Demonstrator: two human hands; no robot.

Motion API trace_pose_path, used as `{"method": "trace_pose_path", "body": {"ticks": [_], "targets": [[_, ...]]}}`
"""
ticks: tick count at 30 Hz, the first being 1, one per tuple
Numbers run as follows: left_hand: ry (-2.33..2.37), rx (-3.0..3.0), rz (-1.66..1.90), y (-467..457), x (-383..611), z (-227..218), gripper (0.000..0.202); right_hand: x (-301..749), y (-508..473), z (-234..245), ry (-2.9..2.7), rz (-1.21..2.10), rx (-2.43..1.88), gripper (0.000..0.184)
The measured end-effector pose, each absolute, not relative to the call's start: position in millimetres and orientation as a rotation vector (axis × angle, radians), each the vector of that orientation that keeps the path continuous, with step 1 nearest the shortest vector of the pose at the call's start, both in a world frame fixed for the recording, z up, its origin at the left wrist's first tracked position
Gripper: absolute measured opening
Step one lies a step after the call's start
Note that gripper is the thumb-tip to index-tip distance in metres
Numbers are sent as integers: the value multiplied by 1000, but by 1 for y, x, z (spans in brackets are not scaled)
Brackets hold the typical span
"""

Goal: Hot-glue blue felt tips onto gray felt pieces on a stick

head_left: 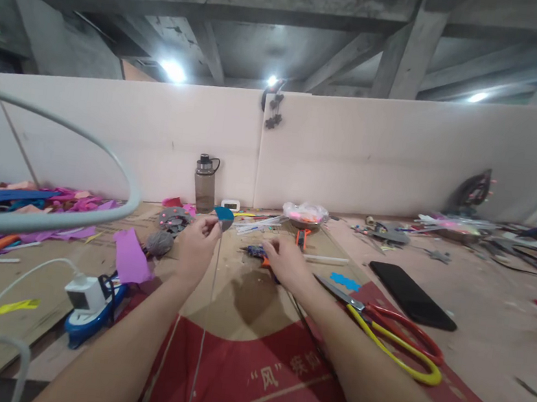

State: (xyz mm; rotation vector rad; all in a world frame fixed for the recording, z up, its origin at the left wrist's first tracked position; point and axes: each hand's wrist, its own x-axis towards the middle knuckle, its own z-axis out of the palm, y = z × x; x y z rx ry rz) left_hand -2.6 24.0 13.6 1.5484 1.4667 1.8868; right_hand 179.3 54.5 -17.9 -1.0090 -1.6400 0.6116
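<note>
My left hand (pixel 201 241) is closed in a pinch on a small round blue and grey piece (pixel 224 216), held up over the middle of the table. A thin pale string (pixel 210 298) runs down from around that piece toward me. My right hand (pixel 285 262) is wrapped round a glue gun (pixel 256 251), whose dark blue front and orange parts show to the left of the fingers; its handle is mostly hidden. A blue wavy-edged cutout (pixel 345 281) lies right of my right wrist, beside scissors (pixel 393 340) with red and yellow handles.
A bottle (pixel 205 183) stands by the pale partition. A bowl (pixel 304 215) holds a plastic bag. At right lies a black phone (pixel 412 295). Coloured scraps (pixel 51 217) and a blue-and-white power strip (pixel 94 313) are on the left; a grey tube (pixel 64 229) crosses the near left.
</note>
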Motion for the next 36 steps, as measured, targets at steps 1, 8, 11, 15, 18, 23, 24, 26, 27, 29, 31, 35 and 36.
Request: {"method": "trace_pose_path", "body": {"ticks": [1,8,11,15,18,23,24,26,27,29,31,35,36], "targets": [[1511,1645,1892,21,-1,14,16,171,45,-12,-1596,788,-990,25],[1588,1886,1775,16,9,8,14,139,4,8,-1151,1799,-577,36],[1545,1827,1701,18,12,7,17,151,10,8,-1192,1721,-640,27],[1555,1836,1673,18,14,5,20,156,13,8,-1136,1638,-710,25],[1683,2053,1651,16,12,7,18,152,7,10,-1058,1848,-577,32],[1709,2115,1687,12,11,12,18,154,5,14,-1057,1980,-491,28],[1688,2102,1694,12,11,12,18,156,6,15,-1048,1968,-499,27],[1658,2108,1683,11,11,12,17,157,7,14,-1026,1974,-516,26],[1664,2146,1667,11,11,12,17,156,7,13,-1028,1996,-523,26],[1708,2270,1617,11,9,12,18,152,4,11,-1071,2057,-511,31],[1740,2407,1569,11,7,11,21,147,0,8,-1133,2086,-481,36],[1777,2423,1621,12,4,13,22,144,-1,7,-1170,1996,-518,36],[1786,2362,1658,12,4,14,21,146,0,8,-1167,1975,-525,34]]}}
